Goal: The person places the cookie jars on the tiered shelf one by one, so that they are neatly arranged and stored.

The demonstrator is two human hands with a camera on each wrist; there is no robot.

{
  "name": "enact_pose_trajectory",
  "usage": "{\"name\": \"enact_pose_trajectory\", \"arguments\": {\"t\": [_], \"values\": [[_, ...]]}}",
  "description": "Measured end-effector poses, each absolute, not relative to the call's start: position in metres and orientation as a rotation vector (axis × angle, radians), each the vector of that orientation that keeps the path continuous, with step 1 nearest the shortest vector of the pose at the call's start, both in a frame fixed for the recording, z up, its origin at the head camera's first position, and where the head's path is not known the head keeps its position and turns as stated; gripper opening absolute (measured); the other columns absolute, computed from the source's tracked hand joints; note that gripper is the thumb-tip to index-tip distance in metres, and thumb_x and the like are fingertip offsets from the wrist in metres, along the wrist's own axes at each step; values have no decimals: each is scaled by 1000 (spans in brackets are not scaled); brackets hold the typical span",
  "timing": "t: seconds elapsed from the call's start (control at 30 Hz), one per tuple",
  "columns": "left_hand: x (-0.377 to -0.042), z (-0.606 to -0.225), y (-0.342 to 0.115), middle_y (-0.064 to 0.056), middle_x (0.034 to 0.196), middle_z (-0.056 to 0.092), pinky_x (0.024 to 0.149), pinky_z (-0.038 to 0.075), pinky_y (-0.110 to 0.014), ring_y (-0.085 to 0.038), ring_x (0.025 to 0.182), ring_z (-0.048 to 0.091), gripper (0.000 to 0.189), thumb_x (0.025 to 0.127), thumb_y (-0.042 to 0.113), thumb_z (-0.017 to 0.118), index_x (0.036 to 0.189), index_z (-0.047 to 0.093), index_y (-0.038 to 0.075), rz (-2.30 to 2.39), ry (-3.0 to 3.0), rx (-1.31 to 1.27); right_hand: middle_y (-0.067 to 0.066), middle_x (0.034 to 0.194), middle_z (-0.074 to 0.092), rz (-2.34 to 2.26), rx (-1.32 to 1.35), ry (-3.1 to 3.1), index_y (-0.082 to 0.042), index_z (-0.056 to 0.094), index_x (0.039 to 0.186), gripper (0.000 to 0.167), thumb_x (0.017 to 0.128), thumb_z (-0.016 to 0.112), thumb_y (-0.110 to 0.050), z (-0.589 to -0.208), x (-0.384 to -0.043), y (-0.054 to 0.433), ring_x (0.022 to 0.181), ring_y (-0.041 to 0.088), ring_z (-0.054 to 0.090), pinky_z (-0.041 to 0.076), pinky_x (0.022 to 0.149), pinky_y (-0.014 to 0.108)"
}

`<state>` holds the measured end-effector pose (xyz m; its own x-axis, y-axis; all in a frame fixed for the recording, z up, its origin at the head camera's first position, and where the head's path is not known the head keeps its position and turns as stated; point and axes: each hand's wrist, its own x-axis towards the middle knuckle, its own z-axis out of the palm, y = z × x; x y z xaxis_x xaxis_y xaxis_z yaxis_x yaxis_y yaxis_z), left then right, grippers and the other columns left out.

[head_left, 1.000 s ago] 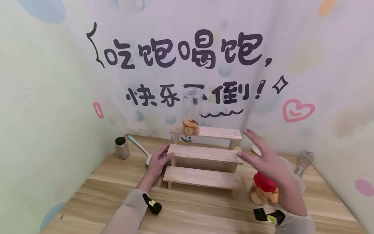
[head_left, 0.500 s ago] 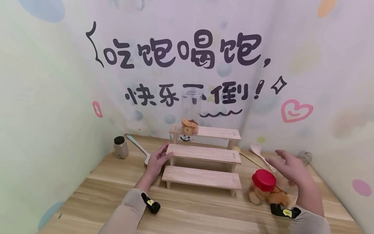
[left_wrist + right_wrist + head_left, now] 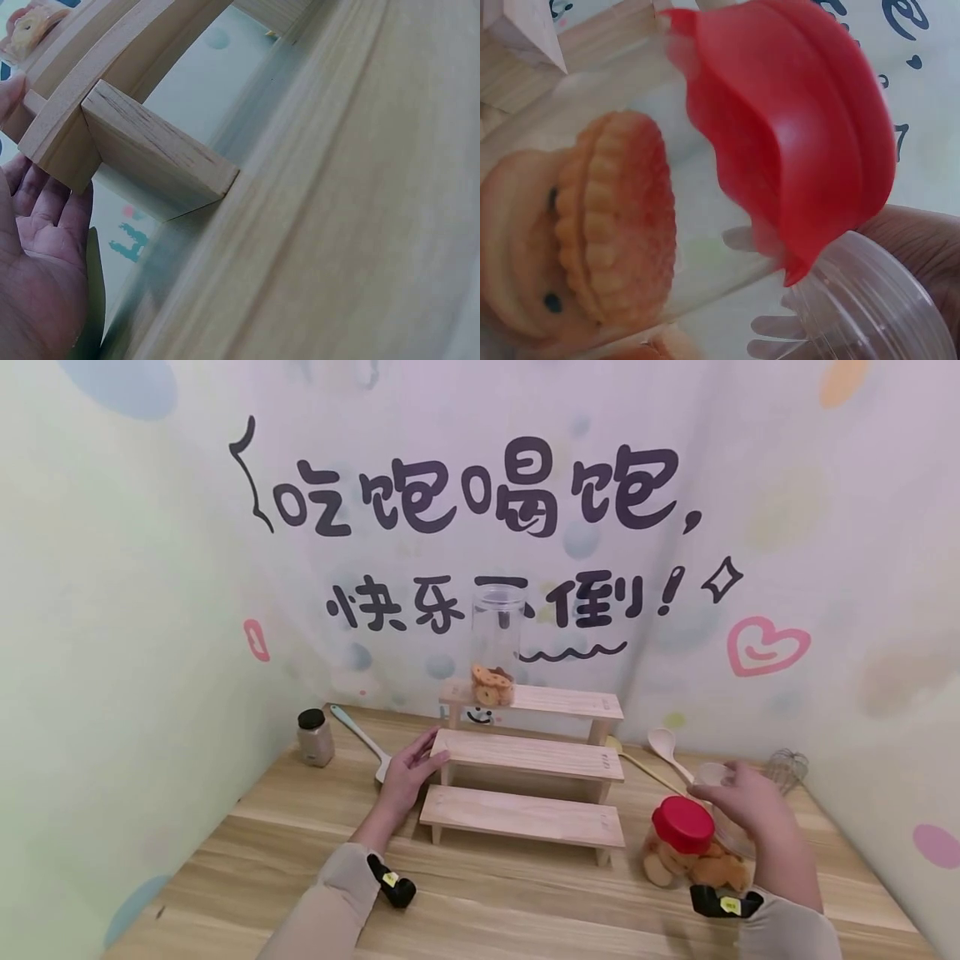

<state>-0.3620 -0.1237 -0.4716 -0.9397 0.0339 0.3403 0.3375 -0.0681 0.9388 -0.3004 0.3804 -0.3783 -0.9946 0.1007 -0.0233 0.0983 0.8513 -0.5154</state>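
A three-step wooden display stand [image 3: 525, 756] stands on the table. My left hand [image 3: 408, 772] holds the left end of its middle step. In the left wrist view, the thumb lies above the board [image 3: 67, 142] and the fingers reach underneath. On the top step is a clear jar of cookies [image 3: 492, 652] without a lid. My right hand [image 3: 757, 802] is around the upper part of another clear jar [image 3: 712, 774], whose fingers show through the plastic in the right wrist view. In front of it stands a red-lidded jar [image 3: 682, 827] with cookies inside, partly overlapping it.
A black-capped jar [image 3: 315, 739] and a spatula [image 3: 360, 731] lie left of the stand. Behind the right-hand jars are a white spoon [image 3: 663, 747], a yellowish utensil [image 3: 633, 760] and a wire whisk [image 3: 787, 768]. Patterned walls border the wooden table [image 3: 300, 835].
My right hand has moved from beside the stand's right end rightward, then down onto the lidless clear jar. The left hand stays at the middle step.
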Motion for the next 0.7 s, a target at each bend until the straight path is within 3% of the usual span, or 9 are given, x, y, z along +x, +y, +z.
{"name": "enact_pose_trajectory", "arguments": {"t": [0.2, 0.43, 0.7], "values": [[-363, -471, -122, -15, 147, 52, 102, 47, -25, -30, 132, 52, 60, 94, 15, 73, 148, 49, 4, -2102, -2001, -405, 46, 125, 45, 892, -212, -3022, 23, 24, 140, 103, 87, 72, -51, -376, -297, 381, 100, 52, 54, 58, 71, 50], [-364, -470, -126, -11, 151, 48, 106, 44, -27, -25, 136, 48, 59, 95, 17, 72, 149, 49, 11, -2103, -2038, -401, 46, 127, 43, 887, -211, -3027, 22, 26, 139, 101, 88, 70, -53, -373, -297, 379, 101, 53, 54, 57, 71, 51], [-348, -451, -125, -14, 153, 45, 105, 44, -25, -27, 138, 46, 61, 96, 14, 70, 150, 45, 5, -2122, -2079, -403, 45, 126, 45, 880, -211, -3026, 21, 29, 137, 97, 89, 69, -53, -374, -298, 379, 102, 53, 54, 57, 73, 52]]}}
